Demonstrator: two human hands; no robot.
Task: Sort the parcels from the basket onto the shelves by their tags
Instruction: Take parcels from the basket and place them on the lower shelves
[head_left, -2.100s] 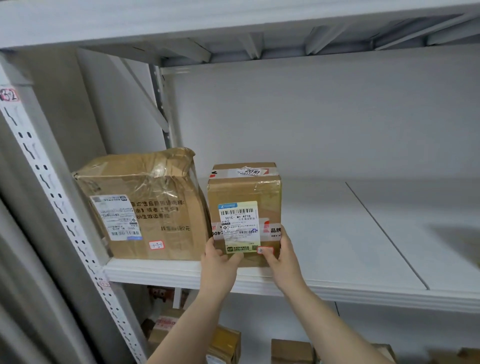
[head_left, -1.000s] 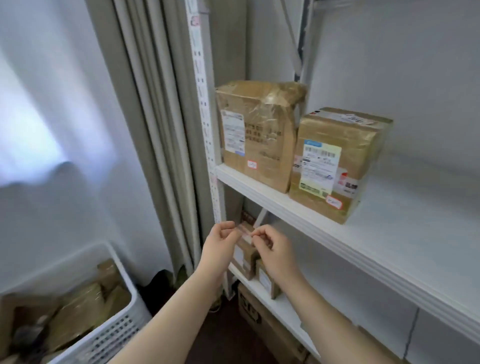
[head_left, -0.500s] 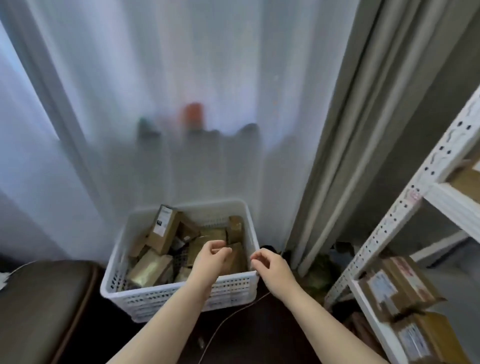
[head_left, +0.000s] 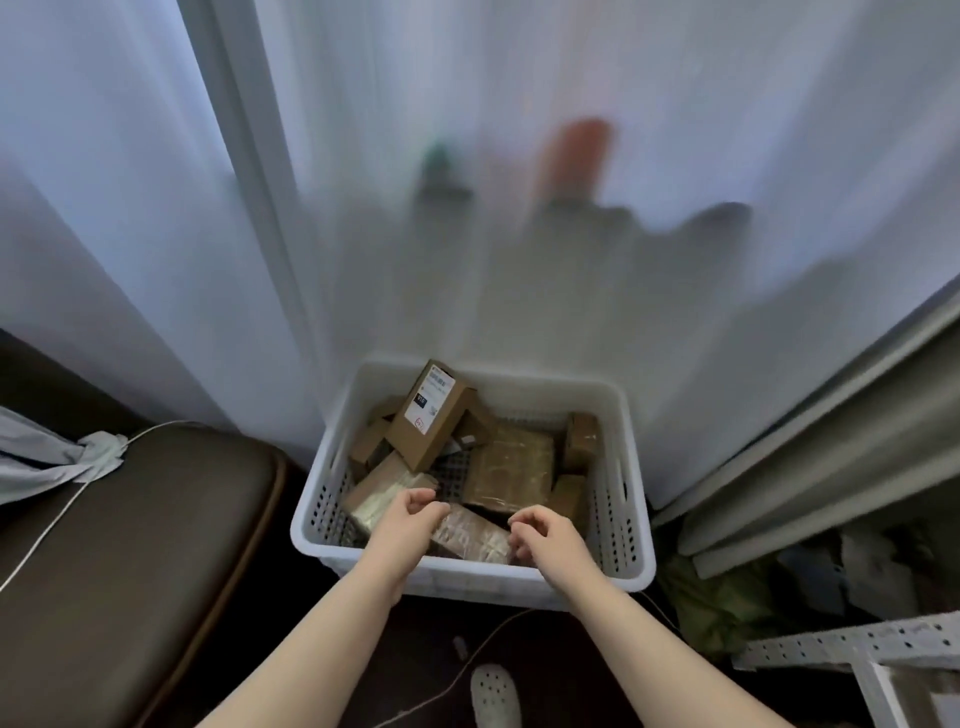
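A white perforated basket (head_left: 631, 535) stands on the dark floor against the sheer curtain. It holds several brown cardboard parcels. One upright box (head_left: 434, 415) at the back left shows a white tag. A flat taped parcel (head_left: 470, 532) lies at the front of the basket. My left hand (head_left: 410, 522) and my right hand (head_left: 540, 535) hover over that parcel, fingers curled and apart, holding nothing.
A dark brown padded seat (head_left: 130, 545) with grey cloth and a white cable fills the left. Grey curtains (head_left: 810, 467) hang at the right. A white shelf frame corner (head_left: 857, 654) sits bottom right. A white shoe (head_left: 493, 693) and a thin cord lie on the floor.
I let go of the parcel on the upper shelf, turned left from the shelves to the basket, and both empty hands have come down over its front parcels.
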